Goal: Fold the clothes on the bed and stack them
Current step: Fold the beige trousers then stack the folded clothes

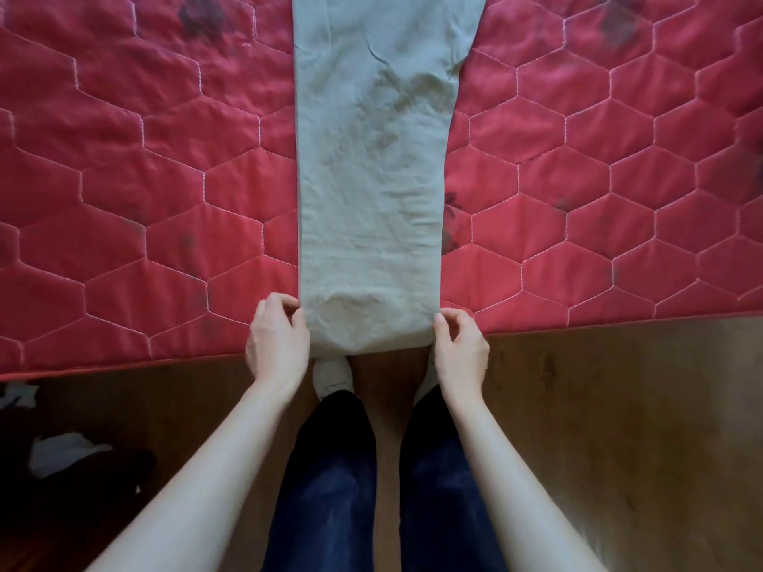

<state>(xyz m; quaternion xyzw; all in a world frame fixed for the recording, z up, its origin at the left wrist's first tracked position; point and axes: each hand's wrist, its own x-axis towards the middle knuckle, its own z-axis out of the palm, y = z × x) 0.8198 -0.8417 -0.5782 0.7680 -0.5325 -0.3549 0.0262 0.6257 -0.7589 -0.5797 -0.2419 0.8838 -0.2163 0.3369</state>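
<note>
A pale grey-green garment (371,167), laid out in a long narrow strip, runs from the top of the view down the middle of the red quilted mattress (124,179). Its near end hangs slightly over the mattress edge. My left hand (278,342) pinches the near left corner of the strip. My right hand (460,350) pinches the near right corner. The garment's far end is cut off by the top of the frame.
The mattress edge (619,324) runs across the view just beyond my hands, with brown wooden floor (619,427) below it. My legs in dark trousers (330,489) stand against the bed. Dark and white items (70,456) lie on the floor at lower left.
</note>
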